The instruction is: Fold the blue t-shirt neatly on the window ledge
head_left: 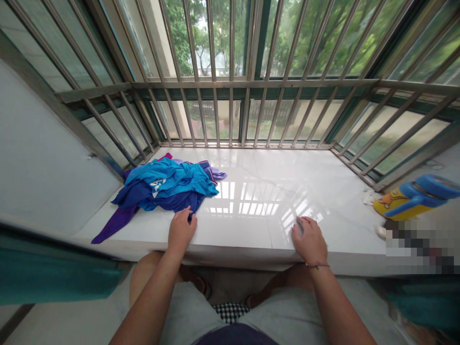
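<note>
Apart, left hand (181,231) and right hand (308,240) touch the marble sill's edge (233,251).

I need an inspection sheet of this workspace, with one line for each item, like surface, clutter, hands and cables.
surface: glossy white stone window sill, thin seam, reflecting bars.
things at hand: crumpled pile of blue and purple cloth garments.
clutter: blurred yellow and blue plastic object beyond the sill's right end.
hands: left hand touching the pile's edge; right hand resting on the sill's front edge.
cables: nothing seen.
surroundings: steel window bars, teal curtain, green trees outside.
</note>
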A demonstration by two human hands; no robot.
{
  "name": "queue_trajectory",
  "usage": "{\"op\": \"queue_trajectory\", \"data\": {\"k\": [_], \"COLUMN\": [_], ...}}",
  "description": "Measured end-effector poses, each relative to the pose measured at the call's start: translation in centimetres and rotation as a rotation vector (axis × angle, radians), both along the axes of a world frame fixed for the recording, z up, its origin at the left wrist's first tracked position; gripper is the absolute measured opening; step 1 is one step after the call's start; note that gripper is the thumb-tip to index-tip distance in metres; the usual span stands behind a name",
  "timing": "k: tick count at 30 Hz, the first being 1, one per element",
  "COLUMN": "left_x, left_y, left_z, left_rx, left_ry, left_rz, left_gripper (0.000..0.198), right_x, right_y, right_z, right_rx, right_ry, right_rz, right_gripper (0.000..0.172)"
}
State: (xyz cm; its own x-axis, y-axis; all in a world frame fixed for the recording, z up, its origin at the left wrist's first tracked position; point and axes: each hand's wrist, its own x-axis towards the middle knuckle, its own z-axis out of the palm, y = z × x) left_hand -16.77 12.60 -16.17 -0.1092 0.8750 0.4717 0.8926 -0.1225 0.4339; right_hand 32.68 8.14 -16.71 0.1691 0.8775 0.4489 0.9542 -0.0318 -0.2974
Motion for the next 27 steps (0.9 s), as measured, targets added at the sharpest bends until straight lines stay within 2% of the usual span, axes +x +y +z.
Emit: {"op": "queue_trajectory", "data": {"k": [27], "left_x": [-0.12], "left_y": [0.05], "left_z": [-0.04], "left_rx": [-0.012], "left_ry": [-0.006], "left_rz": [-0.007], "left_gripper": [0.030], "right_x": [0.29], "right_y": [0.17], "right_z": [-0.40], "right_rx": [-0.013], "right_ry": [0.006], "right_rz": [0.009], "right_gripper": [0.040]}}
